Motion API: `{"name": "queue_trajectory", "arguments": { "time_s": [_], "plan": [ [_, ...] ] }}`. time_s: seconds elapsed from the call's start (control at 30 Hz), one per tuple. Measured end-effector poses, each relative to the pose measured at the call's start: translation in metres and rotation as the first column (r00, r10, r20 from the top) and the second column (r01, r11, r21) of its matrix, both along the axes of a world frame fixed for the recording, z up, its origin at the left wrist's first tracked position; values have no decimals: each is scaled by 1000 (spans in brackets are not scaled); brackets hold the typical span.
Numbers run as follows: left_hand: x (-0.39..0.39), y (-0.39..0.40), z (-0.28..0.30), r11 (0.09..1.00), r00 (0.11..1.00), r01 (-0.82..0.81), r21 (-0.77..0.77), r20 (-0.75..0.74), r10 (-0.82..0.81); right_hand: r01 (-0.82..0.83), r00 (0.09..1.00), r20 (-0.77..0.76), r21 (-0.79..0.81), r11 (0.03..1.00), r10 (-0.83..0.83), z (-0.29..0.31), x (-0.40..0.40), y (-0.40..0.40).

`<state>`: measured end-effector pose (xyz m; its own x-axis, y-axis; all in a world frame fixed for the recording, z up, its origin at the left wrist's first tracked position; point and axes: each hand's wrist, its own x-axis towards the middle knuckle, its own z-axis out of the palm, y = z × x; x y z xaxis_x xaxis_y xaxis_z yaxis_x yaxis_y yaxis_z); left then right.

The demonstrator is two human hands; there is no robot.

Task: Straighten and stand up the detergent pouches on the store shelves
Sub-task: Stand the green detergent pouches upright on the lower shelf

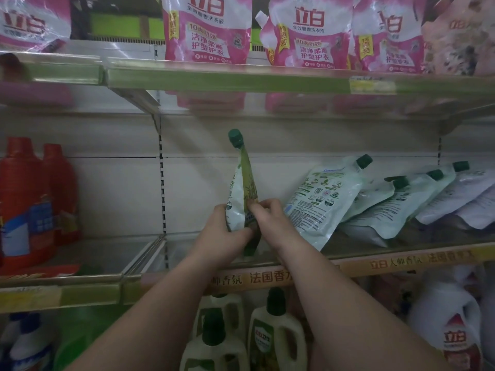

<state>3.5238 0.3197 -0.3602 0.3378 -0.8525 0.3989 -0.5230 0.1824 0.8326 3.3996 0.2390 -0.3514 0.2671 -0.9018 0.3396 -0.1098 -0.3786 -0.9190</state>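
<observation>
A green-and-white detergent pouch [242, 183] with a green cap stands upright, edge-on, on the middle shelf [375, 259]. My left hand [227, 231] grips its lower left side. My right hand [267, 212] pinches its lower right side. To the right, several more green-capped pouches [318, 199] lean back and to the right against one another, and pale lilac ones [455, 199] lie nearly flat. On the upper shelf [241, 76], pink pouches [207, 30] stand upright.
Red detergent bottles [32, 199] stand at the left of the middle shelf, beyond a wire divider [144, 253]. Cream bottles with green caps [276, 336] and a white bottle [452, 330] stand on the shelf below my arms.
</observation>
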Motion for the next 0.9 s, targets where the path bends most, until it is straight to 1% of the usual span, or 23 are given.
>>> {"name": "queue_trajectory", "arguments": {
  "time_s": [0.27,0.43,0.53,0.63,0.77,0.83,0.9],
  "plan": [
    [-1,9,0,999,998,35,11,-47,-34,-32,999,23,16,999,31,-2,-1,1],
    [4,12,5,997,996,42,63,-78,-37,-50,999,19,8,999,50,-3,-2,0],
    [11,10,6,992,990,69,102,-128,-55,-75,997,31,16,997,74,-1,-3,1],
    [16,8,7,992,976,88,95,-209,-67,-107,994,40,35,994,106,0,-4,1],
    [16,9,11,991,946,96,88,-317,-64,-166,981,113,72,983,157,0,-3,-1],
    [15,11,14,991,937,94,95,-344,-56,-181,976,142,100,978,166,-1,0,-7],
    [16,11,14,990,931,99,97,-359,-58,-187,976,138,124,975,169,-2,3,-11]
  ]
}}
